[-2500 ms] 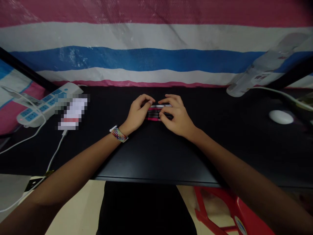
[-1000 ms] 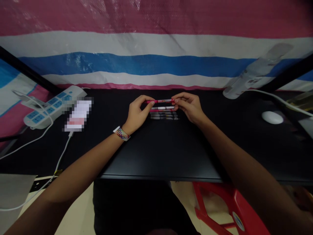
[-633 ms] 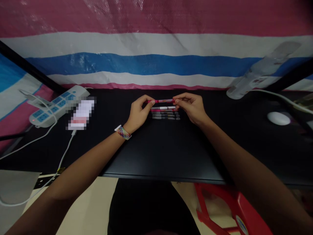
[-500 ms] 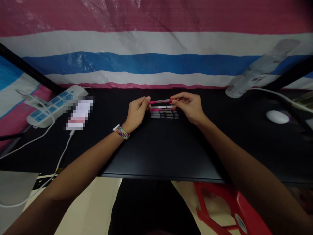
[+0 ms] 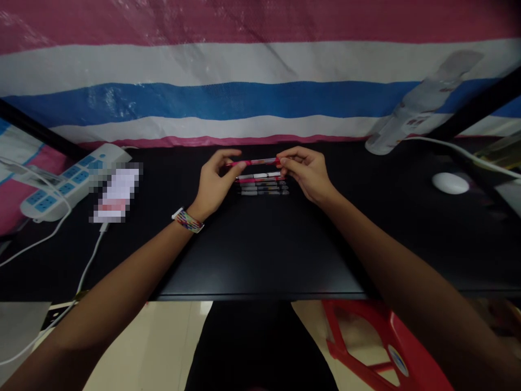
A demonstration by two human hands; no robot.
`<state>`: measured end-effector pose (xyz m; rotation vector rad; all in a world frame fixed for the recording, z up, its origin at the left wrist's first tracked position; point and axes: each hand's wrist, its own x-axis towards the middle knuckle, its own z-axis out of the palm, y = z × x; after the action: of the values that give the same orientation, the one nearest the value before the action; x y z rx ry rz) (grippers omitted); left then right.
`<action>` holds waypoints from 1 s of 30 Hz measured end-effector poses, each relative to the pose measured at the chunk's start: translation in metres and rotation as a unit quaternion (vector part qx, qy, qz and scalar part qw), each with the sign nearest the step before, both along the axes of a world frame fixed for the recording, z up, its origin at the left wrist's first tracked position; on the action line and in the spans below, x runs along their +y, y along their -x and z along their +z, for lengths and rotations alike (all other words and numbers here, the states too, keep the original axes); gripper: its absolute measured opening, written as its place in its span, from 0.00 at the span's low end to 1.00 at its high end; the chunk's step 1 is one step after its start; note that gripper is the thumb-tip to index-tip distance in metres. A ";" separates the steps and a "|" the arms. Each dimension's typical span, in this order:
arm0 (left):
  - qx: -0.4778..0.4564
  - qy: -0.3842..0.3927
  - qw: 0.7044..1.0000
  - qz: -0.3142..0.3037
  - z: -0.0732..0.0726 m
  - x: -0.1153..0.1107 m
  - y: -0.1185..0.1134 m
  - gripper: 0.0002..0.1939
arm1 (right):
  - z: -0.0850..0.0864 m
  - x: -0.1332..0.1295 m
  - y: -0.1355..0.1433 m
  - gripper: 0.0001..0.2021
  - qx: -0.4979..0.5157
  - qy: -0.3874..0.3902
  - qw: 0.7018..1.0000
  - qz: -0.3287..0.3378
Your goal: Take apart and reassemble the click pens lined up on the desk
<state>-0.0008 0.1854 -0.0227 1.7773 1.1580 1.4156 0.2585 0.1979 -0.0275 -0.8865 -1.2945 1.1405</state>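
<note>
A red-pink pen [image 5: 260, 162] lies crosswise between my two hands, at the far side of the black table. My right hand [image 5: 303, 169] pinches its right end. At its left end is my left hand [image 5: 217, 179], the thumb against the pen and the index finger lifted away behind it. Just nearer to me, several pens lie side by side in a row: a white one [image 5: 260, 175] at the back, a pink one below it, and dark, clear-barrelled pens [image 5: 264, 188] in front.
At the left are a power strip [image 5: 73, 182] and a blurred-out phone [image 5: 118, 193] on a white cable. A clear bottle [image 5: 415, 114] stands at the back right, near a white mouse [image 5: 450, 183]. Below the table edge is a red stool [image 5: 411, 347].
My left index finger has lifted and spread from the thumb, and the left hand sits further along the pen's end. The whole view has shifted slightly.
</note>
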 end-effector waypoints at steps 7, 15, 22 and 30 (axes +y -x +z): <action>-0.001 -0.002 1.000 -0.010 0.002 -0.002 0.000 0.19 | -0.002 0.002 -0.004 0.11 0.038 0.026 0.999 0.001; -0.015 -0.013 1.000 -0.012 -0.002 0.003 0.004 0.19 | -0.003 0.002 -0.003 0.08 0.050 0.040 0.998 0.000; -0.006 -0.017 1.000 -0.005 0.001 0.001 0.005 0.18 | -0.005 0.002 -0.003 0.10 0.052 0.033 0.998 0.011; -0.022 0.006 1.000 -0.006 -0.006 0.009 0.012 0.13 | -0.007 0.003 -0.001 0.09 0.064 0.040 0.997 0.019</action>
<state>-0.0123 0.1948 -0.0285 1.7343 1.1298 1.4307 0.2597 0.2007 -0.0342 -0.8362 -1.1712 1.2655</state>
